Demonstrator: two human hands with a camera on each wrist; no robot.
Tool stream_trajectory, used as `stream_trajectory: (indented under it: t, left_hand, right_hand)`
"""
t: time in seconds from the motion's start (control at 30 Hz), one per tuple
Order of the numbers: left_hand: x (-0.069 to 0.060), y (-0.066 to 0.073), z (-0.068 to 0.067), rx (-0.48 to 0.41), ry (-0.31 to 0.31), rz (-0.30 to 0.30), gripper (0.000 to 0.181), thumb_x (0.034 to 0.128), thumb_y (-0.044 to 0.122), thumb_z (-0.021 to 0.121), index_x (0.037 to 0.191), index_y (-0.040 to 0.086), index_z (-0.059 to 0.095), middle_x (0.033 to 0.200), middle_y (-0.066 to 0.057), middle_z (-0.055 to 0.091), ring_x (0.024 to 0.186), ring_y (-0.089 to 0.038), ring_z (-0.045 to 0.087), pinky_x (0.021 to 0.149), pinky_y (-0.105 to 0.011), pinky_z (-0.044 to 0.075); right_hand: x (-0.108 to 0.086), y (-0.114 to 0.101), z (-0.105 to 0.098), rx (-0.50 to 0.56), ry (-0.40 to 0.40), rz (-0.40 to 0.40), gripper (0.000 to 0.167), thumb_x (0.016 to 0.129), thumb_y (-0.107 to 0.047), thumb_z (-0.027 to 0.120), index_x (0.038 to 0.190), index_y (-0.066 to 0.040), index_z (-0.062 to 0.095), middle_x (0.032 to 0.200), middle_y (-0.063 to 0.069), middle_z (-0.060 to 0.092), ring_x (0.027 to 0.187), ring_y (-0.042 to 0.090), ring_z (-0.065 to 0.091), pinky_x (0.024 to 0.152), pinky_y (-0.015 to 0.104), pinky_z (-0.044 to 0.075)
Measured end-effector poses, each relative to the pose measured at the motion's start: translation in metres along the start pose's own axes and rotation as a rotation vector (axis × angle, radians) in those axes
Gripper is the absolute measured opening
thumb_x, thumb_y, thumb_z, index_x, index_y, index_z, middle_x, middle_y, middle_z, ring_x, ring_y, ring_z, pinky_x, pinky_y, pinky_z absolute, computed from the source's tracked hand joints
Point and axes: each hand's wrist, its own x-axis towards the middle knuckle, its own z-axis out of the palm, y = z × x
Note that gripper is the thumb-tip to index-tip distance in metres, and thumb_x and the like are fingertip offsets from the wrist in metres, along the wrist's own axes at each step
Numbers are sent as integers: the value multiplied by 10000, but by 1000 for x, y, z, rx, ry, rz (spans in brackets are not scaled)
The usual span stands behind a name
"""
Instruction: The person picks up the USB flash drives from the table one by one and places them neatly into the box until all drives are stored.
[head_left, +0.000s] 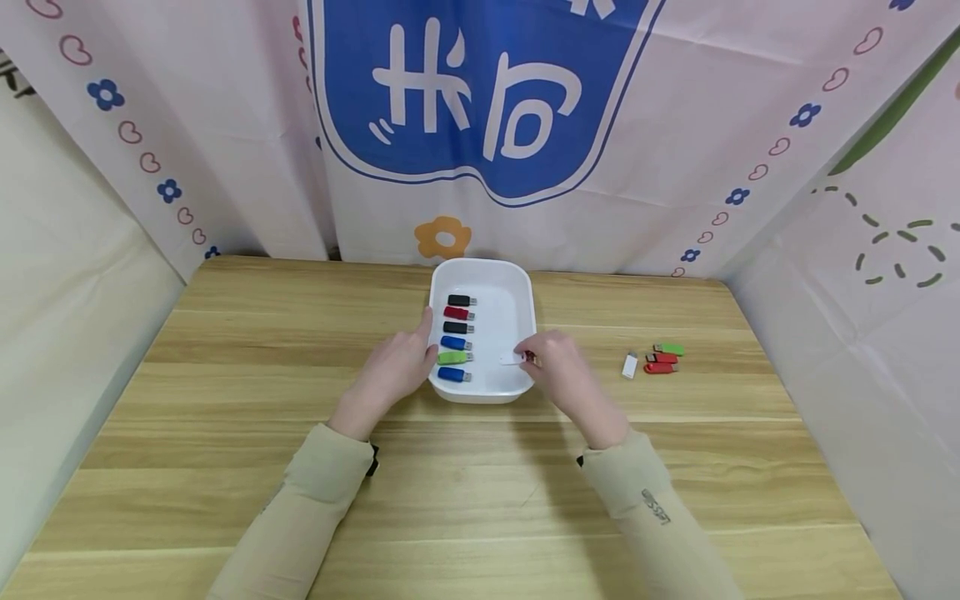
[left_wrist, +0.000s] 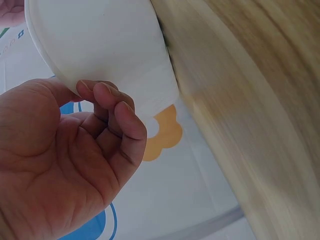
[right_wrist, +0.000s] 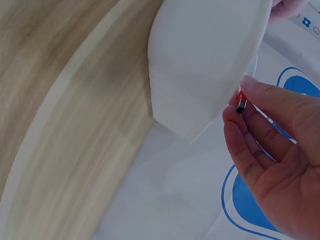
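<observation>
A white tray (head_left: 491,287) stands on the table in the head view. Several USB sticks lie in a column along its left side: a black stick (head_left: 459,300) at the far end, then red, black, blue, a green stick (head_left: 452,357) and a blue stick (head_left: 452,374). My left hand (head_left: 397,362) grips the tray's left rim, thumb over the edge, its other fingers curled outside in the left wrist view. Over the right rim, my right hand (head_left: 558,367) pinches a red USB stick (right_wrist: 242,100), metal plug showing. A small white piece (head_left: 512,358) shows at its fingertips, partly hidden.
On the table right of the tray lie a white USB stick (head_left: 629,365), a green stick (head_left: 669,349) and two red sticks (head_left: 660,368) close together. A printed curtain (head_left: 262,167) hangs behind the wooden table (head_left: 465,500).
</observation>
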Motion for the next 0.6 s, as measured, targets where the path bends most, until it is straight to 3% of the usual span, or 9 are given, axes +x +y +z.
stream_trajectory:
  t: [0.37, 0.6]
  left_hand:
    - [0, -1, 0, -4, 9, 4, 685, 1037, 223, 520, 1584, -4, 175, 599, -53, 515, 433, -160, 455, 431, -239, 377]
    - [1, -1, 1, -5, 6, 10, 687, 1035, 223, 525, 1583, -2, 179, 609, -57, 528, 439, -159, 465, 434, -242, 387]
  right_hand:
    - [13, -8, 11, 14, -108, -15, 157, 859, -19, 750, 1014, -35, 770, 1016, 98, 765, 924, 199, 708, 855, 330, 589]
    - [23, -13, 15, -47, -189, -42, 120, 856, -36, 758, 973, -57, 776, 961, 76, 763, 840, 172, 677, 808, 327, 579]
